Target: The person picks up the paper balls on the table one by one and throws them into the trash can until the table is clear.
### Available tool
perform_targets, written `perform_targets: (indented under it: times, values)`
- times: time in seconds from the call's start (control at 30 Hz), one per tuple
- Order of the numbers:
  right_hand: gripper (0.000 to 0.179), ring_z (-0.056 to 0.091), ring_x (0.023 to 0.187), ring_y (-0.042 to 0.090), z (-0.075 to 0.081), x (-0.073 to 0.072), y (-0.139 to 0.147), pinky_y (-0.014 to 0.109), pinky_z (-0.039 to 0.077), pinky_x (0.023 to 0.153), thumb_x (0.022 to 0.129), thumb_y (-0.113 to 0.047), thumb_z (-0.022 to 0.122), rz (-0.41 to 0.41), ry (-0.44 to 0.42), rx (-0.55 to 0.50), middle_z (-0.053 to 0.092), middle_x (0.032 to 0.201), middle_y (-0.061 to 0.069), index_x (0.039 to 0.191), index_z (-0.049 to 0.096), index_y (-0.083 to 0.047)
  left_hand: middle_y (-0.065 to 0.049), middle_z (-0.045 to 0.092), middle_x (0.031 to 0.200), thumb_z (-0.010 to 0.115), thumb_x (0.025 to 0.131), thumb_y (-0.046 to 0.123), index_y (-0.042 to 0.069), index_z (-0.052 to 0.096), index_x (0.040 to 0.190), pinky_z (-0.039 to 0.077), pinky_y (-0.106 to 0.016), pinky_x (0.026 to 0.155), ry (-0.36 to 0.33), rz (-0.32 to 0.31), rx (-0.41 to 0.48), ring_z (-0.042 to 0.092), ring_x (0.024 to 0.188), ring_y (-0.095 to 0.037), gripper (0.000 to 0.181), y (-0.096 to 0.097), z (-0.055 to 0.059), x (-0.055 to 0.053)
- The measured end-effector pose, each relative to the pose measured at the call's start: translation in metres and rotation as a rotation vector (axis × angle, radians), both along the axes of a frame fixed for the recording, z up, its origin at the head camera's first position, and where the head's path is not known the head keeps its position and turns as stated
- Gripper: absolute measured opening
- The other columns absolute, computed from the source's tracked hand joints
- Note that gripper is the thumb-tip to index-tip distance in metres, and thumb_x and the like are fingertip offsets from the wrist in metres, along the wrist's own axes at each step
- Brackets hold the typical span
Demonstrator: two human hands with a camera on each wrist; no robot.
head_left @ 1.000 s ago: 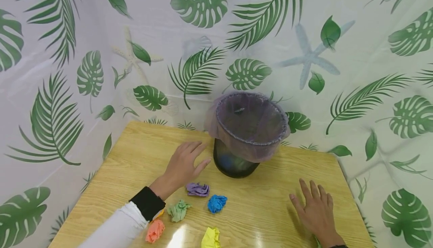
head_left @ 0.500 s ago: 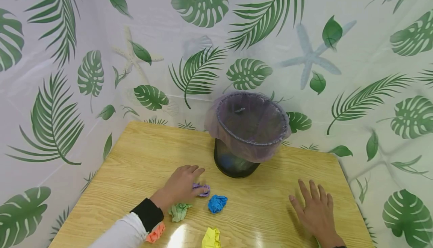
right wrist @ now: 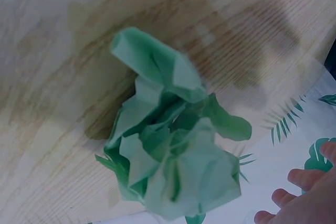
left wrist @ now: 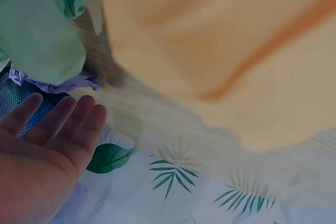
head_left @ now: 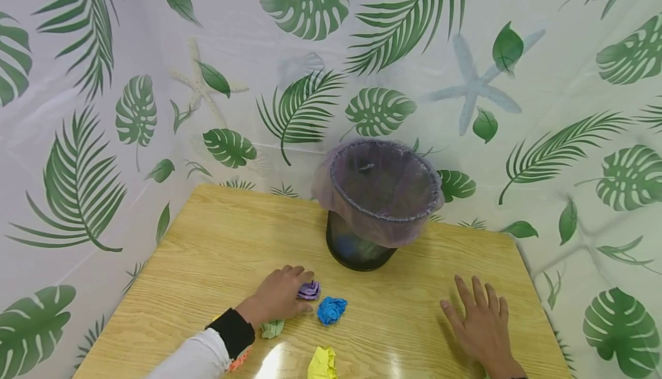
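My left hand [head_left: 279, 294] reaches low over the table beside a purple crumpled paper ball [head_left: 310, 290], its fingers spread and loosely bent at the ball's left side. In the left wrist view the fingers [left wrist: 79, 124] are extended, with purple paper [left wrist: 63, 85] just beyond their tips. A pale green paper ball [head_left: 273, 329] lies partly hidden under the wrist. A blue paper ball [head_left: 332, 310] sits right of the thumb. My right hand [head_left: 481, 321] hovers at the right with fingers spread, holding nothing; a green crumpled paper [right wrist: 173, 150] lies near it in the right wrist view.
A dark mesh wastebasket [head_left: 362, 252] with a translucent purple liner [head_left: 377, 227] stands at the back of the wooden table [head_left: 248, 224]. Yellow paper [head_left: 322, 364] and coral paper [head_left: 240, 359] lie near the front. Orange paper [left wrist: 220, 40] looms large in the left wrist view. A leaf-patterned sheet hangs behind.
My left hand has come down and toward me from near the wastebasket to the purple paper ball, which has turned and shifted slightly right. The right hand stays nearly still.
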State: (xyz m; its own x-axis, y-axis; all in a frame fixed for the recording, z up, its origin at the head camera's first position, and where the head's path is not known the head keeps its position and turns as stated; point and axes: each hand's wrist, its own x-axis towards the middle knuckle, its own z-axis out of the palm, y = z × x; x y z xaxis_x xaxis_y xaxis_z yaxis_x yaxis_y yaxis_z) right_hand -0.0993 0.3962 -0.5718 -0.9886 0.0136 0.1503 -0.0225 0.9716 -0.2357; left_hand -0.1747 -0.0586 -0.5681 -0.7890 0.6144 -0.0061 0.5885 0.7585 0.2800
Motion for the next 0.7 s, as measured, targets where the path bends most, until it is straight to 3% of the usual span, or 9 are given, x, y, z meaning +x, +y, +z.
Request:
perform_targets:
  times: [0.43, 0.7]
  values:
    - [0.072, 0.020, 0.142, 0.062, -0.002, 0.000, 0.000, 0.081, 0.009, 0.108, 0.105, -0.056, 0.047, 0.003, 0.005, 0.000, 0.028, 0.158, 0.035, 0.160, 0.035, -0.011, -0.005, 0.072, 0.114, 0.083, 0.089, 0.034, 0.015, 0.073, 0.123, 0.059, -0.038, 0.083, 0.122, -0.027, -0.050, 0.066, 0.100, -0.024, 0.040, 0.010, -0.019, -0.001]
    - [0.072, 0.019, 0.142, 0.061, -0.001, 0.001, -0.001, 0.081, 0.009, 0.109, 0.105, -0.056, 0.047, 0.002, 0.002, -0.004, 0.028, 0.158, 0.035, 0.160, 0.035, -0.011, -0.003, 0.073, 0.107, 0.079, 0.092, 0.030, 0.012, 0.076, 0.118, 0.060, -0.036, 0.081, 0.107, -0.010, -0.039, 0.068, 0.095, -0.022, 0.031, 0.014, -0.014, -0.003]
